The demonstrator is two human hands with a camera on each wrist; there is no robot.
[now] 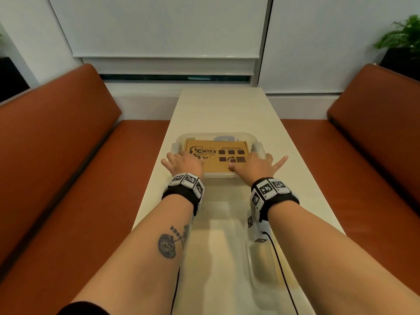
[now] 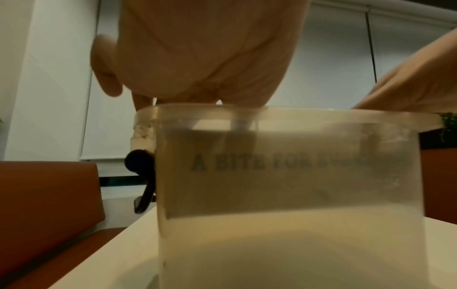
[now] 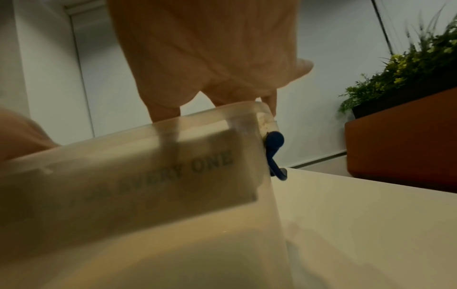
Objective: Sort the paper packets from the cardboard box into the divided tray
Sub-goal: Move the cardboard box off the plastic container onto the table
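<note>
the cardboard box (image 1: 216, 156) sits closed inside a clear plastic bin (image 1: 218, 176) on the pale tabletop (image 1: 218, 105), and both hands are at the box's near corners. the step in hand looks like getting the box up and out of the bin, so the packets can be reached; no packets and no divided tray show in any view

to do this well, i'd judge that each hand should work its fingers down between box wall and bin wall at matching spots on opposite sides, then lift level, since the box fits the bin closely and a tilt could jam a corner. the bin is light and may ride up with the box, so a slow start would show it

the left hand (image 1: 185, 161) lies palm down over the near left corner, thumb spread outward, fingers reaching down past the rim; the left wrist view shows fingertips (image 2: 143, 101) dipping behind the bin edge. the right hand (image 1: 255, 165) mirrors it at the near right corner, little finger and thumb splayed wide, the rest pointing down at the box edge. both sets of fingers look fairly straight, pressing or probing, not yet curled round anything. both forearms are stretched forward, wrists roughly level
</note>
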